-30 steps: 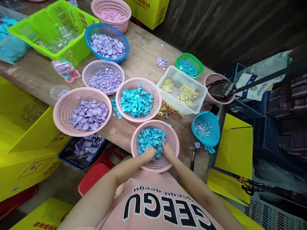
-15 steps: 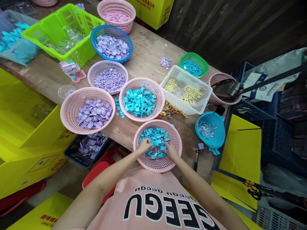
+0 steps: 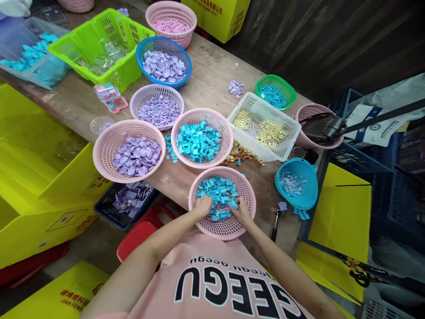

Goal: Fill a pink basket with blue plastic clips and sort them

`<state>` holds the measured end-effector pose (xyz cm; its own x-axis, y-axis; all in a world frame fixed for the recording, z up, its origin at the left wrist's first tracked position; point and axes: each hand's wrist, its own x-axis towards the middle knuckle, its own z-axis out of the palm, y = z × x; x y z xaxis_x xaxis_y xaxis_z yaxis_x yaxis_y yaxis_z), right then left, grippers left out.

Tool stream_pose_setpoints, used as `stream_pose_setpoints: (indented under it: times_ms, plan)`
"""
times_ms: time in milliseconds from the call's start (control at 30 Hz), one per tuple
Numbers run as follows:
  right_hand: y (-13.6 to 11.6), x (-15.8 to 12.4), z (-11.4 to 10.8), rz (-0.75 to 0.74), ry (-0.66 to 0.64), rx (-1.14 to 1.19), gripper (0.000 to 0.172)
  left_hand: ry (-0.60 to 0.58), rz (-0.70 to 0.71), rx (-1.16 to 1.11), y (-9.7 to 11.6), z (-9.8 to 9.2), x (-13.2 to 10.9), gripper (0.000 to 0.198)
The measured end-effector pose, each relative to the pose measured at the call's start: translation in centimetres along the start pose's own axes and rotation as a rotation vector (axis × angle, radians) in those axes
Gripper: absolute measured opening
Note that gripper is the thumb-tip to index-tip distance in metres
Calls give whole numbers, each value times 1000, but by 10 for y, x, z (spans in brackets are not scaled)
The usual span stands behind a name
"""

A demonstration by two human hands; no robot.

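Both hands are inside the nearest pink basket (image 3: pixel 222 231), which holds a pile of small flat blue plastic pieces (image 3: pixel 219 190). At the basket's left side my left hand (image 3: pixel 203 206) is closed, fingers curled down against the pile; whatever it holds is hidden. My right hand (image 3: pixel 242 212), at the right side, pinches a blue plastic piece (image 3: pixel 235 204) between thumb and fingers. Just beyond stands another pink basket (image 3: pixel 229 148) of larger, box-shaped blue pieces (image 3: pixel 199 141).
On the left is a pink basket (image 3: pixel 99 155) of purple pieces. A white tray (image 3: pixel 282 153) with cream pieces and a turquoise bowl (image 3: pixel 308 199) are at the right. A black-handled tool (image 3: pixel 274 226) lies near the table's right edge. A green crate (image 3: pixel 76 73) stands far left.
The whole view has shifted slightly. My left hand has drawn a little left and nearer me within the basket, its fingers turned further down. My right hand stays at the right side.
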<state>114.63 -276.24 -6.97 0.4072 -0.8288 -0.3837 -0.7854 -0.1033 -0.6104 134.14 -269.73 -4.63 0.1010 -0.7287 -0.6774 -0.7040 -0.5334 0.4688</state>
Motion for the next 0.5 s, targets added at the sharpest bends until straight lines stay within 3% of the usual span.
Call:
stream_pose_setpoints:
  times_ms: [100,200,333,433,500]
  plan:
    - [-2,0,-2,-60,-10,51,35,-15,0,32,9,6,3,20]
    - [-1,3,-5,-8,-36,4,23,-27,10,1,9,10,7,15]
    - [0,13,-12,61,125,-3,25,-42,42,-113,-3,9,9,15]
    - [-4,21,-16,39,172,81,21,-140,51,-331,-14,4,8,20]
    - [-9,25,-17,80,98,154,25,-266,36,-602,-20,-1,7,25]
